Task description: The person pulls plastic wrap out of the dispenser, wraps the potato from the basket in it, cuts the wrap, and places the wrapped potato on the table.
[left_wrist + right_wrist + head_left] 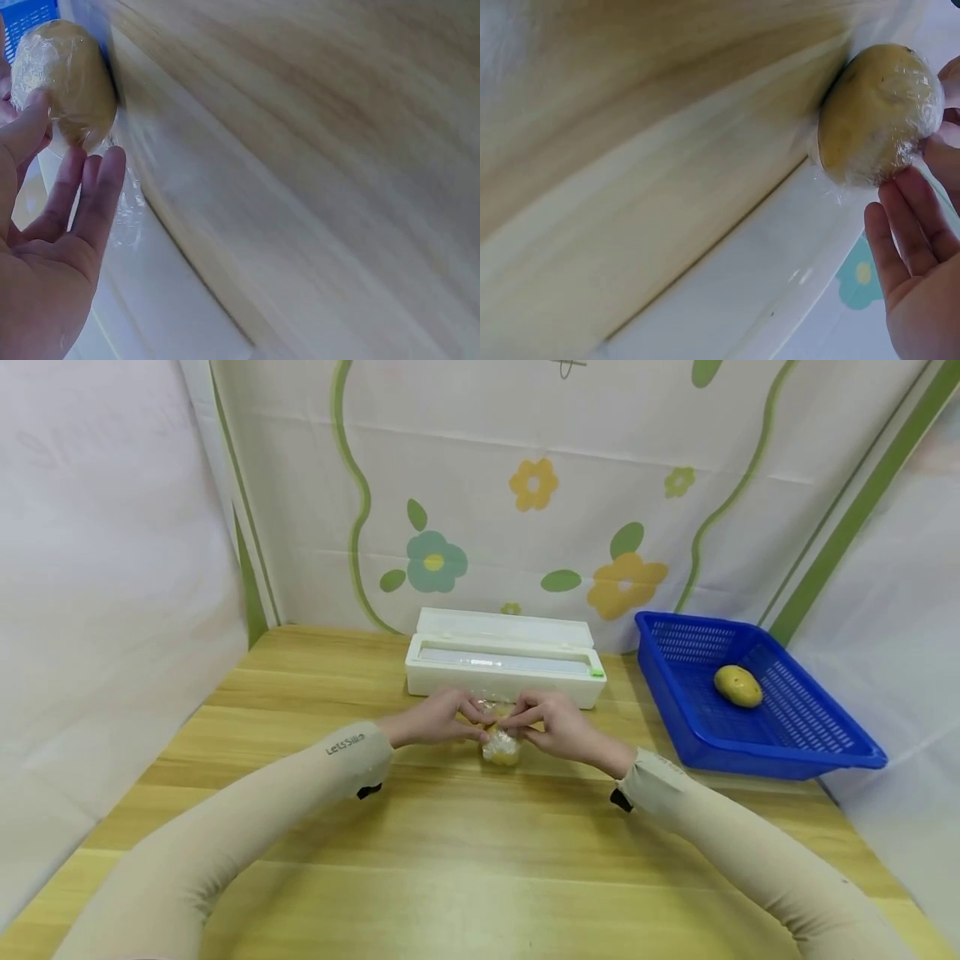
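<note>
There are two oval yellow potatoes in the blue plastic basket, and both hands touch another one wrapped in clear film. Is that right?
Not quite: the head view shows one oval yellow potato in the blue plastic basket, not two. The left hand and right hand touch a potato wrapped in clear film.

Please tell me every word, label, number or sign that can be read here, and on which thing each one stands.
"LetsS…", ending unclear: beige stretchy left-arm sleeve.
Beige stretchy right-arm sleeve: small print, too blurred to read.
Pale fabric left wall: lettering too faint to read.
Yellow oval potato in clear film: none visible.
</note>
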